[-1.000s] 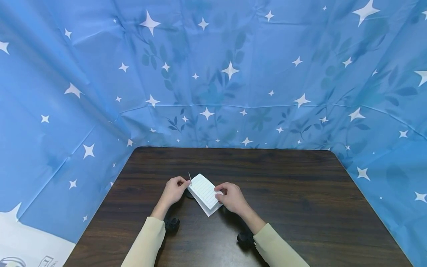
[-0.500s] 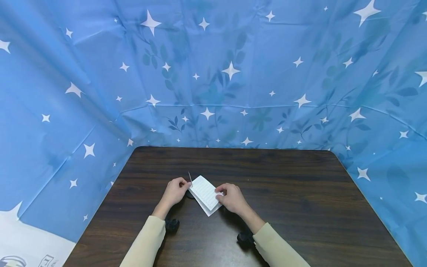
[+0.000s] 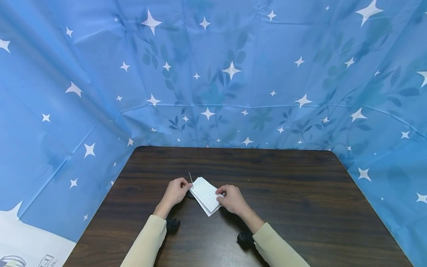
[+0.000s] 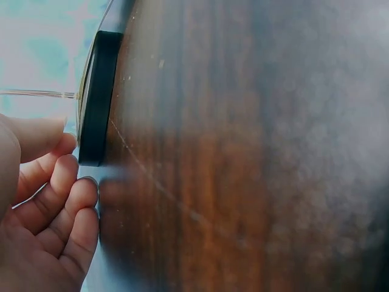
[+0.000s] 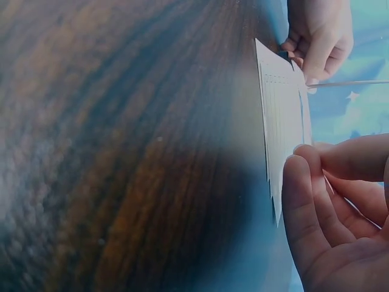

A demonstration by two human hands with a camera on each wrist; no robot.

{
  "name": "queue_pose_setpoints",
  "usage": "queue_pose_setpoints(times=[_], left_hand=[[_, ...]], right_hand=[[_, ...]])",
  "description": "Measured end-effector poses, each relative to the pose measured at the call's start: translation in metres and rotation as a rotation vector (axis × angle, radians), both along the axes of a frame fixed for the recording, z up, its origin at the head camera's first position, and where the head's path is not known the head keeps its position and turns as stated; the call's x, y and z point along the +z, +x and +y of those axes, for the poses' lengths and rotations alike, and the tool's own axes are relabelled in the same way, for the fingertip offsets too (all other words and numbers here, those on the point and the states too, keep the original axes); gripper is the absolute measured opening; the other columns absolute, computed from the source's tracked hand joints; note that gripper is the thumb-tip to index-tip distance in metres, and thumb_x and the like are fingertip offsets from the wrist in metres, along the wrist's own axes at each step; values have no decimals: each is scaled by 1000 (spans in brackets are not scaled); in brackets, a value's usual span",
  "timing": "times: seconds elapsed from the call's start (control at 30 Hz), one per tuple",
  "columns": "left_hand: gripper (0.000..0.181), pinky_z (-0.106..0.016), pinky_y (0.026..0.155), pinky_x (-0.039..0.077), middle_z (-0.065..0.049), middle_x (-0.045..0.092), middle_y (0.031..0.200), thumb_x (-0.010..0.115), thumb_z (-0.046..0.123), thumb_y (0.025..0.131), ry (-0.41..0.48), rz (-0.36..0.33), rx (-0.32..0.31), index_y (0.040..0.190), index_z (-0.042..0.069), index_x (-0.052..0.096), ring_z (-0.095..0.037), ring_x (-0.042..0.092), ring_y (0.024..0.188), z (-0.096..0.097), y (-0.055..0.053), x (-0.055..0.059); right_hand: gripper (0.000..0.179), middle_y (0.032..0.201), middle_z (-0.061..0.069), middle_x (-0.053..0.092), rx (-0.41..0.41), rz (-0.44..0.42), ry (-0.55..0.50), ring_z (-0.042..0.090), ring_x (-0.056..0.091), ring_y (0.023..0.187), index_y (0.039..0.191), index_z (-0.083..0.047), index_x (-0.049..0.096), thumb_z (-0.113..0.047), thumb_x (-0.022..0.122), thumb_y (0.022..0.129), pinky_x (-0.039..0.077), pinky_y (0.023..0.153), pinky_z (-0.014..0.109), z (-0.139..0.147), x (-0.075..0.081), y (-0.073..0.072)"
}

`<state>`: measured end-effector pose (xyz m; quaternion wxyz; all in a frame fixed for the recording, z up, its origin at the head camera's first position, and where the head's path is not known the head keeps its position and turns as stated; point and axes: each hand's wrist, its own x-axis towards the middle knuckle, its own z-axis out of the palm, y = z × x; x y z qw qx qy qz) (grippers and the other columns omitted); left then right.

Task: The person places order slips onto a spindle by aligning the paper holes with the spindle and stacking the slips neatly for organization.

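Note:
Several white lined paper slips (image 3: 205, 193) lie at a slant near the middle of the table, a corner of them pierced by a thin upright metal spike (image 3: 190, 177). The paper spike's round black base (image 4: 100, 100) stands on the table under that corner. My left hand (image 3: 175, 190) pinches the pierced corner between thumb and index finger, right beside the spike; its other fingers curl near the base. With thumb and index finger, my right hand (image 3: 231, 199) pinches the right edge of the slips. In the right wrist view, the slips (image 5: 281, 115) fan apart slightly below.
The dark wood-grain table (image 3: 283, 193) has rounded far corners. A blue curtain (image 3: 213, 89) with white stars hangs behind it and along its sides. Black wrist cameras (image 3: 172, 225) sit under both forearms, by the cream sleeves (image 3: 278, 246).
The top slip's far corner has come down and slightly nearer, and an edge of another slip shows beside it. Both hands have shifted only slightly, keeping their pinches.

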<state>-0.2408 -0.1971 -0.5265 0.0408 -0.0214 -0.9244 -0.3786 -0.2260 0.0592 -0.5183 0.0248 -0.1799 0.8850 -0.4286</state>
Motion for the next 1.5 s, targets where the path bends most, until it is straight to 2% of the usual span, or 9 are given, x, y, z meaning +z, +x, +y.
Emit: queue_pose_setpoints(times=[0.47,0.7,1.5], left_hand=[[18,-33,62,41,1,54,71,70,22,97,-47,-12,-5,82,11,66,-15,48,62,1,-2,-1],[19,-32,62,40,1,54,72,70,22,97,-92,-13,18,81,12,66,-15,47,63,2,-3,-3],[19,-33,63,41,0,55,73,71,23,96,-78,-41,30,82,11,66,-16,48,63,3,-4,-2]], right_hand=[[12,83,3,68,8,35,54,15,57,74,92,-3,75,0,73,81,48,67,30,2,-5,-1],[11,85,4,67,15,-39,42,13,57,70,96,-1,73,1,70,85,50,62,30,4,-6,-2],[10,74,0,61,6,-6,14,9,56,64,90,-1,72,4,70,80,49,61,28,5,-7,-4]])
